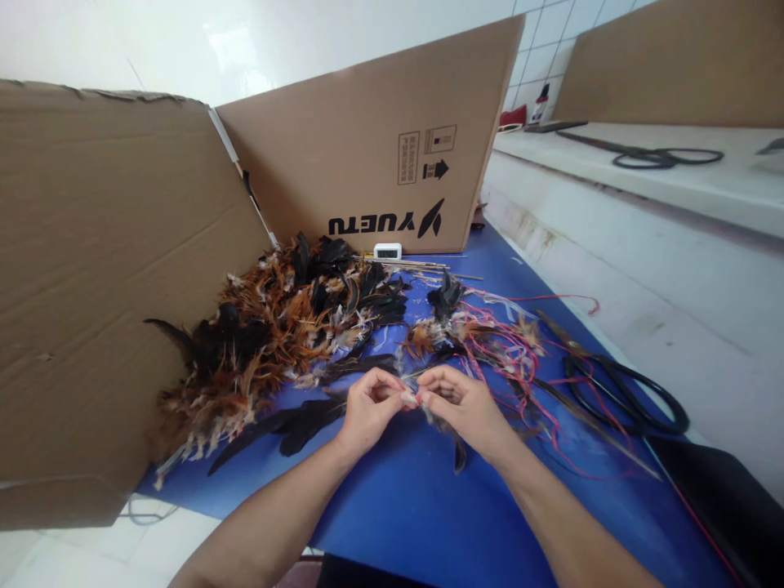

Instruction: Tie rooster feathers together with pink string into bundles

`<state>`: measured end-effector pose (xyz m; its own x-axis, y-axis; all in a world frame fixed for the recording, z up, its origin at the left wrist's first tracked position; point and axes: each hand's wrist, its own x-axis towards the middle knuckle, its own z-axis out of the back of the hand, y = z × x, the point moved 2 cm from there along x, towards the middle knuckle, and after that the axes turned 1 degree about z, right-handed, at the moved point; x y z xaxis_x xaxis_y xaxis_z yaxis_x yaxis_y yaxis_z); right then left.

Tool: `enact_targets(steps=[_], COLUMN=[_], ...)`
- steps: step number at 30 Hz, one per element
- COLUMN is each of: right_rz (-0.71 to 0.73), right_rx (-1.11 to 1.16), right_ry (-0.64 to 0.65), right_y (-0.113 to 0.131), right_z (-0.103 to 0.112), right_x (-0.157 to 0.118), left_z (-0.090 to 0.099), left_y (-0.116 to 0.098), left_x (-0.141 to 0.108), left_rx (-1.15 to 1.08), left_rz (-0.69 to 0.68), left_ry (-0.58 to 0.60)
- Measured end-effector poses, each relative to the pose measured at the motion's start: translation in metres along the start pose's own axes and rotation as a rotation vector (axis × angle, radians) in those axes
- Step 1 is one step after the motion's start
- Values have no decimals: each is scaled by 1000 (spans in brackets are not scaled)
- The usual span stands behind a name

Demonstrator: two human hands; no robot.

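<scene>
My left hand point(375, 406) and my right hand point(461, 402) meet over the blue table point(392, 498), thumbs and forefingers pinched close together. Between the fingertips is a small pale, fluffy feather base point(409, 398), held by both hands. Dark and grey feather parts stick out around and below the fingers. Left of my hands lies a large heap of brown and black feathers point(287, 322), with long black feathers point(306, 425) beside my left wrist. To the right, pink cords point(520, 367) lie tangled among smaller feathers.
Black-handled scissors point(625, 400) lie at the right edge. Cardboard panels point(343, 147) wall the back and left. A small white digital display point(387, 251) and thin sticks point(422, 265) sit at the back. More scissors point(643, 155) rest on the ledge point(674, 192).
</scene>
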<state>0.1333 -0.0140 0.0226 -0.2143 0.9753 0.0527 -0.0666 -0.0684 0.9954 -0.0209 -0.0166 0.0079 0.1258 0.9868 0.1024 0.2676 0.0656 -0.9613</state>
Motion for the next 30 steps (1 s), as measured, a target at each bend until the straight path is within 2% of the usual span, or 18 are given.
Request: enact_targets(steps=[9,17,30], right_rz=[65,128,146], right_rx=[-28,-92,-26], right_ry=[-68,-148,-189], right_y=[7,0,4], right_z=[0,0,-2], right_x=[-1,-2,-3], left_z=[0,1,-2], left_y=[1,2,-2], left_x=[1,0,-1], left_rx=[-6,3,-74], left_rz=[-4,24,101], left_ry=[21,3,-42])
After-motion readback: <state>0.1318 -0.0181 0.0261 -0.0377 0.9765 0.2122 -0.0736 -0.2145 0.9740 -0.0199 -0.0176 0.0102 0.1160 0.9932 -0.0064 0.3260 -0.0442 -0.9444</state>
